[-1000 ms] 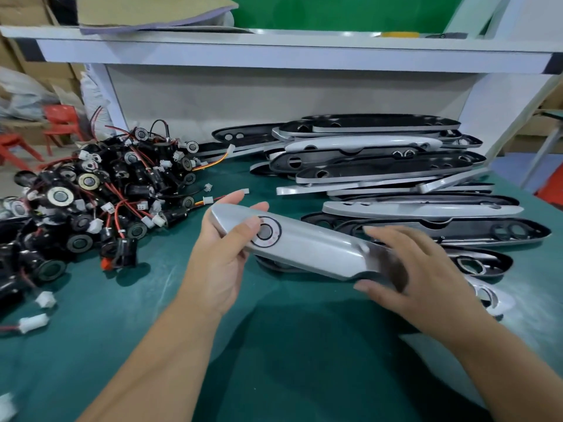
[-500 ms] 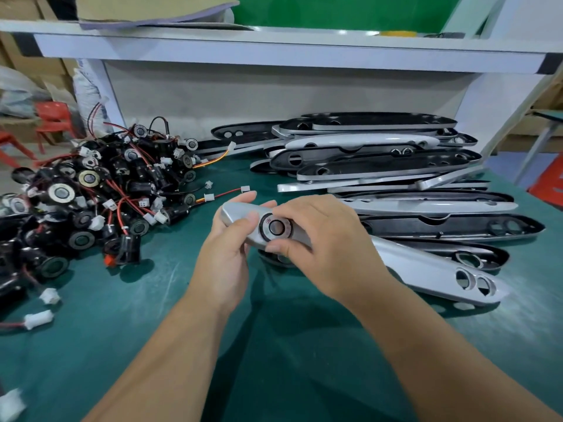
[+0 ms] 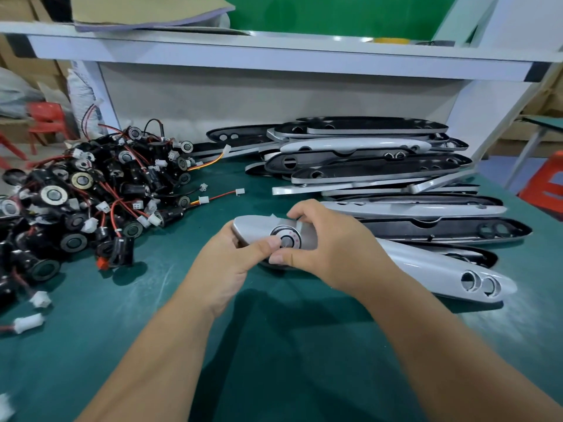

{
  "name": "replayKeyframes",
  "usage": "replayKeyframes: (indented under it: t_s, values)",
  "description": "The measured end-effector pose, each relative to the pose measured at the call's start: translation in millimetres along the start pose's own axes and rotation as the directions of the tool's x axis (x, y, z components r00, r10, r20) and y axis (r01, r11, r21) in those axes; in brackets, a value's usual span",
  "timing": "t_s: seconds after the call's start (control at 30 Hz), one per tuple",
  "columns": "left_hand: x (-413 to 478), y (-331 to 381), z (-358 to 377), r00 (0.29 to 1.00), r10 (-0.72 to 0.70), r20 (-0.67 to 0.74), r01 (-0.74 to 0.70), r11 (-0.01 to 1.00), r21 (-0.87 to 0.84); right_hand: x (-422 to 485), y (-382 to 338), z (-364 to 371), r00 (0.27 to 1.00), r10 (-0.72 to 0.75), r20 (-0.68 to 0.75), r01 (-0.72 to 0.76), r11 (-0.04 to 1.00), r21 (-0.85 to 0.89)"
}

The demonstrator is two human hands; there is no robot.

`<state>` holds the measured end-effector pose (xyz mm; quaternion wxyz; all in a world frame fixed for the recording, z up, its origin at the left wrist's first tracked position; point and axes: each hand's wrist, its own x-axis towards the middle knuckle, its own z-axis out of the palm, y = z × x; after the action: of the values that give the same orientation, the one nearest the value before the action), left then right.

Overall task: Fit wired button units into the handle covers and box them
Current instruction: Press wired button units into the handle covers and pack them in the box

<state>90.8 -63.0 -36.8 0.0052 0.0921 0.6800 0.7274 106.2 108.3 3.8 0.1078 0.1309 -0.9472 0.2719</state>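
Note:
A silver handle cover lies across the green table in front of me, with a round button unit seated in its left end. My left hand grips that left end from below, thumb beside the button. My right hand curls over the cover just right of the button, thumb and fingers pinching around the button's rim. Two open holes show at the cover's right end. A heap of black wired button units with red wires lies at the left.
A stack of more handle covers, silver and black sides showing, fills the back right under a white shelf. Loose white connectors lie at the left edge. The green table stretches in front.
My right hand moved from the cover's right end to the button at its left end and now pinches around it. The cover's right end has dropped toward the table.

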Motion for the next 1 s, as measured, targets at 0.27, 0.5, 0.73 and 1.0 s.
replayKeyframes:
  t_s: [0.27, 0.5, 0.73, 1.0]
  values:
    - [-1.2, 0.8, 2.3, 1.000, -0.007, -0.023, 0.009, 0.997, 0.082, 0.0, -4.7, 0.4, 0.999, -0.042, 0.009, 0.043, 0.984, -0.173]
    - [-2.4, -0.5, 5.9, 1.000, 0.017, -0.005, -0.016, 0.997, 0.080, 4.9, -6.6, -1.0, 0.997, -0.048, 0.056, 0.058, 0.978, -0.200]
    - [-2.3, -2.8, 8.1, 1.000, 0.021, -0.014, -0.021, 1.000, 0.014, 3.9, -7.5, 0.7, 0.994, -0.096, 0.057, 0.108, 0.958, -0.264]
    - [0.6, -8.0, 6.8, 0.997, -0.057, -0.043, 0.054, 0.997, -0.059, 6.3, 2.1, -7.5, 0.983, -0.107, 0.152, 0.148, 0.944, -0.294]
